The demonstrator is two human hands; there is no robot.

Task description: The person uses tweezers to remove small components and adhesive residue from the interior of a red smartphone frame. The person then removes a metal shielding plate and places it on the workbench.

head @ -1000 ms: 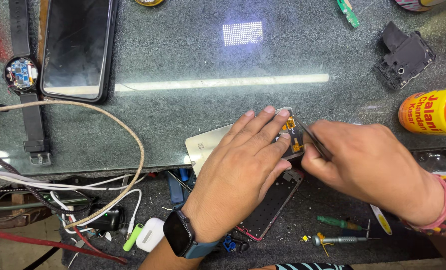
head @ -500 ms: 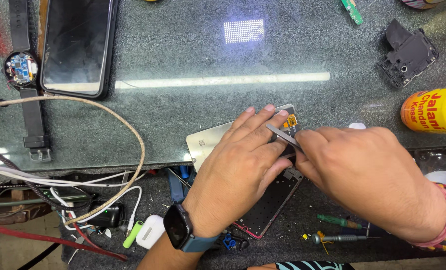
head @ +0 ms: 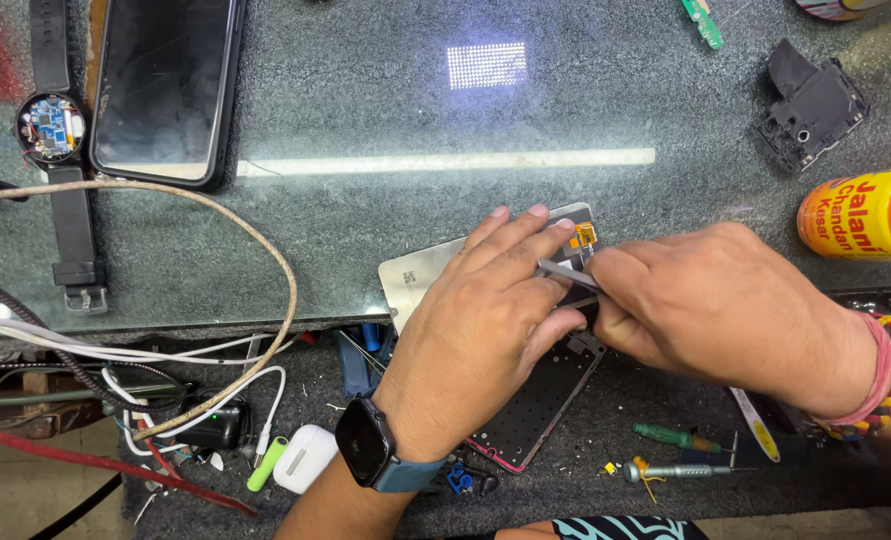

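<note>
My left hand (head: 486, 325), with a dark smartwatch on its wrist, lies flat on an opened phone body (head: 421, 275) and pins it to the glass counter (head: 386, 110). My right hand (head: 711, 305) grips metal tweezers (head: 566, 273) whose tips point left toward a small orange flex connector (head: 586, 236) at the phone's top corner. The phone's lower frame (head: 536, 410) sticks out over the counter's front edge. A braided band circles my right wrist.
A black phone (head: 166, 85) and an opened wristwatch (head: 54, 130) lie at the back left. A beige cable (head: 266, 260) loops nearby. An orange bottle (head: 861, 212) and a black part (head: 811, 105) sit right. Screwdrivers (head: 676, 470) and a white earbud case (head: 304, 458) rest on the lower shelf.
My right hand has shifted left with the tweezers, whose tips now lie closer to my left fingers and the orange connector. My left hand has stayed pressed on the phone.
</note>
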